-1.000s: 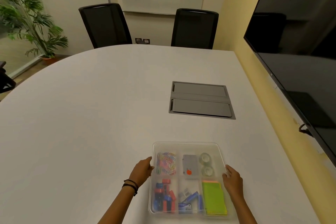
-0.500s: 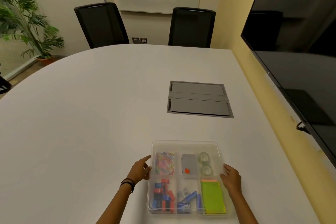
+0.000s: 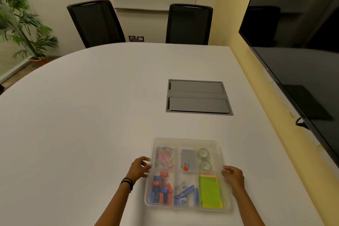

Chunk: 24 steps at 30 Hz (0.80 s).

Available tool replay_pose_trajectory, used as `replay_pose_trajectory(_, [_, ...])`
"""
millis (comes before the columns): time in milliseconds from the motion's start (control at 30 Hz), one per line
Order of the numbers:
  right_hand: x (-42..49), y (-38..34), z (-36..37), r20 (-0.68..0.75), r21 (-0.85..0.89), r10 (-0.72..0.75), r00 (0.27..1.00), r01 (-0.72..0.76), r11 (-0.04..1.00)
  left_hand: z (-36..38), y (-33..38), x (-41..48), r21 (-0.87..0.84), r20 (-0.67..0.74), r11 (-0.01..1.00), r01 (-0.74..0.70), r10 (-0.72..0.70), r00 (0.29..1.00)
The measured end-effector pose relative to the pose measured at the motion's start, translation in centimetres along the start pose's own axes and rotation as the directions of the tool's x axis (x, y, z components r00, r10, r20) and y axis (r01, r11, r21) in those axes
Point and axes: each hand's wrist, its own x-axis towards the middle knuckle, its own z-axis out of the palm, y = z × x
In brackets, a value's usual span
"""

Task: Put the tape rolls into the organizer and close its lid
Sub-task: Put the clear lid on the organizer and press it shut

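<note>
A white oval table (image 3: 91,115) fills the room, with a grey cable hatch (image 3: 198,97) set in near its right edge. Two black chairs (image 3: 95,22) stand at the far end, a plant (image 3: 22,24) in the left corner, a dark screen (image 3: 302,51) on the right wall.

The clear organizer (image 3: 185,140) sits at the near edge, its lid on. Two tape rolls (image 3: 203,158) lie in its far right compartment. The left hand (image 3: 140,168) and right hand (image 3: 233,176) touch its sides, fingers loosely curled, gripping nothing.

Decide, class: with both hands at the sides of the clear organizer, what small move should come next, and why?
Probably press the lid down along both side edges. Both tape rolls already sit in the organizer's far-right compartment, and the left hand and right hand are at its sides; whether it has latched is unclear.
</note>
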Motion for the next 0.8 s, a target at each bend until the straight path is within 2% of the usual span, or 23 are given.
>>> replay_pose_trajectory(167, [0.7, 0.2, -0.7, 0.191, 0.078, 0.131, 0.973, -0.148, 0.986, -0.2, -0.3, 0.2, -0.063, 0.093, 0.997, 0.050, -0.044, 0.995])
replay_pose_trajectory(367, [1.4, -0.2, -1.0, 0.382, 0.103, 0.207, 0.901, -0.264, 0.959, -0.5, -0.6, 0.5, -0.027, 0.210, 0.997, 0.074, -0.067, 0.975])
replay_pose_trajectory(800, [1.6, -0.5, -0.7, 0.387, -0.035, 0.194, 0.901, -0.196, 0.980, -1.4, -1.0, 1.4, 0.001, 0.303, 0.995, 0.103, -0.098, 0.948])
